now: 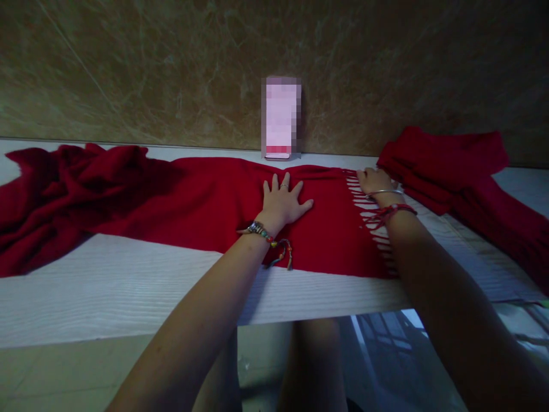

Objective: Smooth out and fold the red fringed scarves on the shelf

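A red scarf [206, 200] with a fringed right end lies spread along a white bench-like surface, bunched up at its left end. My left hand [283, 205] rests flat on the smooth part, fingers spread. At the far corner of the white-looking gaps of the fringe [372, 220], my right hand [377, 182] has its fingers curled in on the scarf's edge; the fingertips are partly hidden. Just right of that hand is a second red cloth [446, 166], folded over, its end trailing to the right.
A phone [281, 117], its screen blurred out, leans against the brown marbled wall [171, 68] behind the scarf. The white surface [128, 286] ends at a front edge above my legs [313, 360] and the tiled floor [55, 372].
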A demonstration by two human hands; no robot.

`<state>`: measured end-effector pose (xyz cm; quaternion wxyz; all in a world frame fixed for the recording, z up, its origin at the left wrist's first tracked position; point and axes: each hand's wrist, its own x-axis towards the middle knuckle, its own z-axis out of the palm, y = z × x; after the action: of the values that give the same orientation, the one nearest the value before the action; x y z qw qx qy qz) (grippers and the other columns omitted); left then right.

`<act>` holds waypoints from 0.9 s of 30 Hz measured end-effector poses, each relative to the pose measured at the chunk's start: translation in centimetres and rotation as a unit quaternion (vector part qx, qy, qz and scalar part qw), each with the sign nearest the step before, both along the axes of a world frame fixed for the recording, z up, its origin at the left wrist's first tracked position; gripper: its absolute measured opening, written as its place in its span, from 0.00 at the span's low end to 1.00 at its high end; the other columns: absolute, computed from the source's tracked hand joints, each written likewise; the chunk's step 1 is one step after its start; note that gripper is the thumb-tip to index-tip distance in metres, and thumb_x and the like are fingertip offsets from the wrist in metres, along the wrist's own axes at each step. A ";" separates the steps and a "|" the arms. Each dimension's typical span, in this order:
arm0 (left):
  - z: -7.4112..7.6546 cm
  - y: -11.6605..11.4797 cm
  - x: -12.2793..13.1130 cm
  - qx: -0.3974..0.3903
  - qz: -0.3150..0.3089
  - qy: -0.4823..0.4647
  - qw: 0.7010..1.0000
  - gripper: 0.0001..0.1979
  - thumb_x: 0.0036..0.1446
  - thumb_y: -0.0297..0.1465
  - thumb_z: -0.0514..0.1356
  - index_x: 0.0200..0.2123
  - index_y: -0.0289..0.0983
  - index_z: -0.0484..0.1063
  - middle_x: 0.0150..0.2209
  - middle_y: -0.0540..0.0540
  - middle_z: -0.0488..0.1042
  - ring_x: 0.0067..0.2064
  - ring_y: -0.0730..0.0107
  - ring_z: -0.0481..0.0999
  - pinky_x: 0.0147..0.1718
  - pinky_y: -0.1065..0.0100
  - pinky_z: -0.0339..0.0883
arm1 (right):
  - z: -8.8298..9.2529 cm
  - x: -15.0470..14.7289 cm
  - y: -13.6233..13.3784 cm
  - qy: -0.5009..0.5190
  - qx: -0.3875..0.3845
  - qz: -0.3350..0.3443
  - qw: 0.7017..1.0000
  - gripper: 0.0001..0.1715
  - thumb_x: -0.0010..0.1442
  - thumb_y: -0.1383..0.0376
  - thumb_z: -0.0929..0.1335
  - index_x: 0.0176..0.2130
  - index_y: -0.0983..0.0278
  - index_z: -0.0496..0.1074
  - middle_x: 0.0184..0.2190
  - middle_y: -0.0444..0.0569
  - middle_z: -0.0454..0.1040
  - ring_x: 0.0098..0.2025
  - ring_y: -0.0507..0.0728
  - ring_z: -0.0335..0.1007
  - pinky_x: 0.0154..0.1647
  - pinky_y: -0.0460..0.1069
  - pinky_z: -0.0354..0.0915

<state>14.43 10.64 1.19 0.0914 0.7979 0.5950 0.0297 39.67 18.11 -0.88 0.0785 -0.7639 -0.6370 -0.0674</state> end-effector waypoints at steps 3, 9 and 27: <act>0.1 0.0 0.0 -0.002 0.000 -0.002 1.000 0.34 0.61 0.52 0.42 0.65 0.42 0.49 0.69 0.41 0.40 0.68 0.44 0.38 0.62 0.44 0.37 | 1.1 -1.3 -0.5 0.017 0.043 0.026 0.999 0.34 0.65 0.54 0.51 0.60 0.70 0.60 0.61 0.67 0.58 0.63 0.71 0.51 0.57 0.69 0.54; 0.3 0.0 0.0 -0.005 0.001 0.001 1.000 0.34 0.60 0.52 0.41 0.66 0.43 0.49 0.69 0.43 0.40 0.68 0.44 0.37 0.62 0.43 0.37 | 2.4 -5.9 -1.2 0.058 -0.084 0.227 0.969 0.33 0.65 0.54 0.53 0.61 0.69 0.59 0.63 0.60 0.59 0.65 0.64 0.50 0.64 0.61 0.48; 0.0 0.2 -0.1 -0.003 -0.003 -0.004 1.000 0.34 0.61 0.52 0.41 0.66 0.44 0.49 0.69 0.44 0.41 0.68 0.44 0.37 0.62 0.43 0.37 | 1.3 -3.5 -1.2 0.032 0.006 0.106 0.994 0.41 0.64 0.48 0.52 0.64 0.74 0.52 0.65 0.66 0.50 0.67 0.68 0.43 0.63 0.63 0.48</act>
<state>14.32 10.81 1.23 0.0966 0.7992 0.5925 0.0306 36.21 16.95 0.40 0.1098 -0.6932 -0.7113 -0.0384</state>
